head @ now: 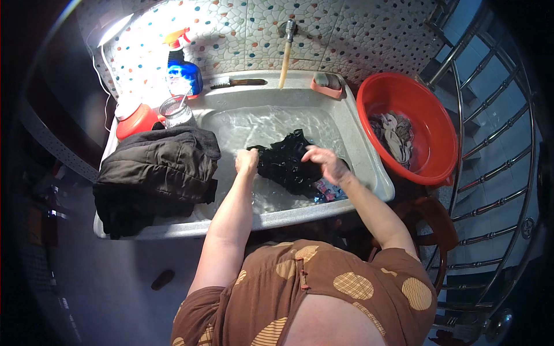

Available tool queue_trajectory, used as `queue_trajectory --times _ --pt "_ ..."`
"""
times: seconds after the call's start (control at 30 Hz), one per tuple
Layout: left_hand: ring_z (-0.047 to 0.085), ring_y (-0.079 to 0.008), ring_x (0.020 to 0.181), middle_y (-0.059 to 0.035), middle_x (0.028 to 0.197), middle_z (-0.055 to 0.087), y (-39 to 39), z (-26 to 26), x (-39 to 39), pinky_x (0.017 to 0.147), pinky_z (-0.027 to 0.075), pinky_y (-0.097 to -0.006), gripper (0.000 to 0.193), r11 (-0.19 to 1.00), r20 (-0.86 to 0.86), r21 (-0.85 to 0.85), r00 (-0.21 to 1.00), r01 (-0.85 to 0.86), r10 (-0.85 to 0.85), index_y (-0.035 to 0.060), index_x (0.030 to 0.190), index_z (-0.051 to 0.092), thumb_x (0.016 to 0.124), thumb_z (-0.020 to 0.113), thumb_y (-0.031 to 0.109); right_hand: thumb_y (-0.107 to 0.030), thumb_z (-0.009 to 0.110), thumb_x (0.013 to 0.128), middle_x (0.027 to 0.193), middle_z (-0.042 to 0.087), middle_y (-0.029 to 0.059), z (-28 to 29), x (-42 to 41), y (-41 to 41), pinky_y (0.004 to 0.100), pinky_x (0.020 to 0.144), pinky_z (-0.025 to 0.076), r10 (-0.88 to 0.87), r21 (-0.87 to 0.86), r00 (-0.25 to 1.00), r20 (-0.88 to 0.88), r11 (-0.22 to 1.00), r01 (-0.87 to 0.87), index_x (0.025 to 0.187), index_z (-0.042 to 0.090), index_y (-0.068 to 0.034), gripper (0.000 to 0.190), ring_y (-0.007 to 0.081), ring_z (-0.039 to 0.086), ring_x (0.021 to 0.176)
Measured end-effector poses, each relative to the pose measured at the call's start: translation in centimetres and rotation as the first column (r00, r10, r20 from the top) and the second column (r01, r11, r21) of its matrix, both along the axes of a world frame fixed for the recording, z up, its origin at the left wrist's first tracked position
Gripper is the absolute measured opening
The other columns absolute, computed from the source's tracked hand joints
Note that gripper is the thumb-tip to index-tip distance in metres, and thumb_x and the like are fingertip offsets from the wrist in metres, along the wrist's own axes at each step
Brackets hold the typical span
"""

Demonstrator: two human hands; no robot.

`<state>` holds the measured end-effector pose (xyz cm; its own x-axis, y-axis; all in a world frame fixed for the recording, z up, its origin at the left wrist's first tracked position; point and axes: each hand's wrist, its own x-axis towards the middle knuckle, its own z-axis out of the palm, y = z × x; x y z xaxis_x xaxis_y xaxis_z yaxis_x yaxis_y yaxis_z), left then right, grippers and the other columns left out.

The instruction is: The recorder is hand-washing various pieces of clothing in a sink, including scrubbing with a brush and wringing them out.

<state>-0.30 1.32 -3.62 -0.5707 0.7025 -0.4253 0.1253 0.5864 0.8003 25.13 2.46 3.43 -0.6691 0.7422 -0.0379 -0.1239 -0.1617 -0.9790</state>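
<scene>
A wet black cloth item (290, 164) lies bunched in the water of a pale stone-like sink (277, 220). My left hand (246, 161) is closed on the left edge of this black cloth. At its right side, my right hand (325, 163) has its fingers loosely bent and apart; whether they touch the cloth is unclear. Just below the right hand, a colourful patterned cloth (331, 191) shows partly in the water. A thin stream of water runs from the tap (290, 30) or a pale tube on it, above the basin.
Dark folded clothes (160, 168) cover the sink's left side, near a glass jar (176, 113), a red container (137, 123) and a blue spray bottle (185, 75). A brush (238, 82) and a soap dish (326, 90) sit along the back rim. On the right stands a red basin (433, 129) holding cloths, beside a metal railing (493, 173).
</scene>
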Motion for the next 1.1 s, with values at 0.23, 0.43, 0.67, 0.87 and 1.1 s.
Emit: queue_trajectory --times 0.23,0.43,0.67,0.87,1.1 --pt "0.063 -0.0261 0.078 -0.0138 0.093 0.063 -0.3 1.2 2.3 0.056 0.051 -0.0405 0.033 0.720 0.340 -0.200 0.736 0.665 -0.585 0.0001 0.108 0.057 0.078 0.056 0.013 -0.010 0.055 0.078 0.119 0.054 0.0160 1.1 -3.6 -4.9 0.0348 0.102 0.028 0.388 -0.030 0.914 0.114 0.921 -0.388 0.107 0.062 0.001 0.032 0.0235 0.043 0.120" --pt "0.057 -0.0186 0.083 -0.0083 0.090 0.061 -0.3 -2.0 2.2 0.073 0.046 -0.0274 0.048 0.536 0.042 0.363 0.561 0.762 -0.827 0.0067 0.119 0.054 0.072 0.051 -0.002 -0.021 0.047 0.082 0.111 0.059 0.0171 6.4 -1.1 -0.2 0.0396 0.097 0.040 -0.157 -0.267 0.955 -0.252 0.960 0.088 0.112 0.055 0.007 0.042 0.0260 0.056 0.105" --pt "0.059 -0.0172 0.063 -0.0107 0.060 0.061 0.6 0.3 2.0 0.059 0.048 -0.0315 0.024 0.723 -0.090 0.524 0.874 0.450 -0.478 -0.0068 0.078 0.065 0.071 0.069 0.016 -0.030 0.050 0.079 0.111 0.059 0.0171 9.2 1.4 1.2 0.0385 0.095 0.040 -0.118 -0.160 0.901 -0.418 0.986 0.055 0.114 0.054 0.005 0.049 0.0256 0.056 0.103" --pt "0.047 -0.0080 0.066 0.0005 0.071 0.052 0.3 2.0 1.7 0.060 0.039 -0.0230 0.010 0.704 0.185 0.677 0.877 0.213 -0.443 0.0018 0.079 0.053 0.075 0.061 0.005 -0.028 0.050 0.078 0.111 0.059 0.0152 6.8 3.1 3.8 0.0367 0.095 0.039 -0.215 -0.206 0.871 -0.442 0.969 0.135 0.114 0.054 0.005 0.049 0.0244 0.055 0.102" --pt "0.045 -0.0072 0.065 0.0012 0.071 0.050 0.7 1.4 1.1 0.059 0.038 -0.0220 0.009 0.679 0.322 0.731 0.908 -0.059 -0.267 0.0036 0.079 0.052 0.075 0.059 0.001 -0.021 0.051 0.082 0.107 0.059 0.0093 4.2 2.1 5.5 0.0313 0.089 0.039 -0.266 -0.167 0.889 -0.371 0.961 0.218 0.115 0.053 0.003 0.041 0.0175 0.054 0.098"
